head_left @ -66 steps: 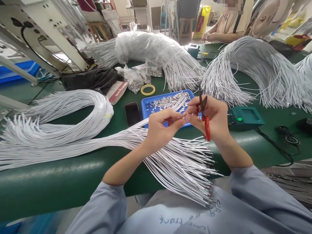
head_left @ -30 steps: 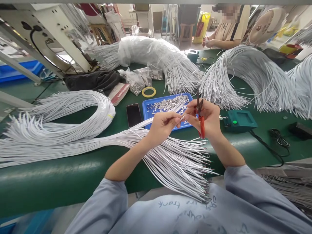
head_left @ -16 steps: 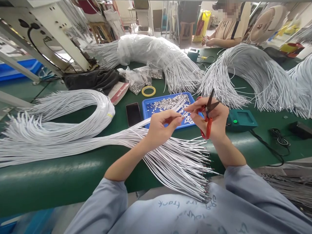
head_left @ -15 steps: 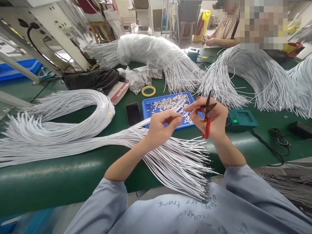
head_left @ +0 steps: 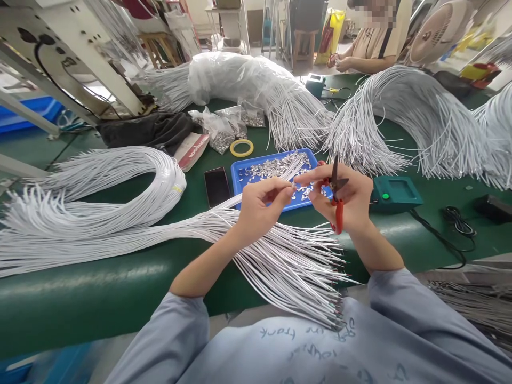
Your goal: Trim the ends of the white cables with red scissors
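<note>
My left hand (head_left: 262,208) is closed in a pinch over the blue tray (head_left: 234,172); a thin pale tip, which looks like a white cable's end, shows at its fingertips. Close by on the right, my right hand (head_left: 356,194) holds red-handled scissors (head_left: 338,216) in its palm, blades pointing up. Its thumb and forefinger reach to that same tip; any small part between them is too small to make out. Small metal pieces (head_left: 260,170) and several cable ends lie in the tray. Beneath my left forearm, a bundle of white cables (head_left: 288,261) fans toward my body.
A coiled cable bundle (head_left: 168,186) lies left, beside a phone (head_left: 217,186). Behind the tray are yellow tape (head_left: 241,148), bags of metal pieces (head_left: 222,136) and a plastic-wrapped bundle (head_left: 240,74). A green device (head_left: 400,193) stands right. Across the table sits another person (head_left: 376,48).
The camera view has shifted slightly. Both hands stay together over the tray, and the scissors remain in my right hand, with the fingertips only slightly moved.
</note>
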Action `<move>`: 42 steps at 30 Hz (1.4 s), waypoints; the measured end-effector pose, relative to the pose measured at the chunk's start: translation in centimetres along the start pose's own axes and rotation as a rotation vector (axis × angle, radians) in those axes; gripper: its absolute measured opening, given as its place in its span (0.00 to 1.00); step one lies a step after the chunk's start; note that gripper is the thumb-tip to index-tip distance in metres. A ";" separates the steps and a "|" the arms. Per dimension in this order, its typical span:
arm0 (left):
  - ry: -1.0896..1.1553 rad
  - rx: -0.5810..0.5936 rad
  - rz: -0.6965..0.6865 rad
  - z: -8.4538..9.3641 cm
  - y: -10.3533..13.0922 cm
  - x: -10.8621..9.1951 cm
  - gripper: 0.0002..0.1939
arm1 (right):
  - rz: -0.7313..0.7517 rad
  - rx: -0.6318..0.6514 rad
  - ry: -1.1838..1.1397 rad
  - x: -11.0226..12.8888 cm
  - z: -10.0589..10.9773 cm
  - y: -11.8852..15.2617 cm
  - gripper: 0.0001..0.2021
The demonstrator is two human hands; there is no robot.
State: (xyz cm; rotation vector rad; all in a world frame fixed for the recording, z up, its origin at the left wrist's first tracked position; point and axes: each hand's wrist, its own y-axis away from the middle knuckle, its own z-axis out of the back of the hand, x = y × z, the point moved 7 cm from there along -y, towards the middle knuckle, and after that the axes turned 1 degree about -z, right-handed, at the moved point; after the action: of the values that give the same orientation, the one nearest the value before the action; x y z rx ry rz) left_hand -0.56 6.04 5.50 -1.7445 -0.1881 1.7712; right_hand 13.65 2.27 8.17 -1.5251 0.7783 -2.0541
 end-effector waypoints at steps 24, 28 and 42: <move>0.371 0.045 0.406 -0.6 -0.1 2.1 0.11 | -0.125 0.017 -0.067 -1.3 -0.2 -0.4 0.13; 0.469 0.058 0.473 -1.0 -0.1 2.2 0.11 | -0.107 0.001 -0.089 -1.0 -0.1 -0.3 0.13; -0.023 -0.096 -0.062 1.4 -0.4 -0.2 0.12 | -0.106 0.126 0.310 -1.9 -0.8 -0.7 0.15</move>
State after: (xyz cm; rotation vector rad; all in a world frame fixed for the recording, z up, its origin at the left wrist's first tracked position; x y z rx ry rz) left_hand -1.78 6.69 5.99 -1.7661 -0.3382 1.7633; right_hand 13.34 4.14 7.15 -1.2185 0.6738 -2.4060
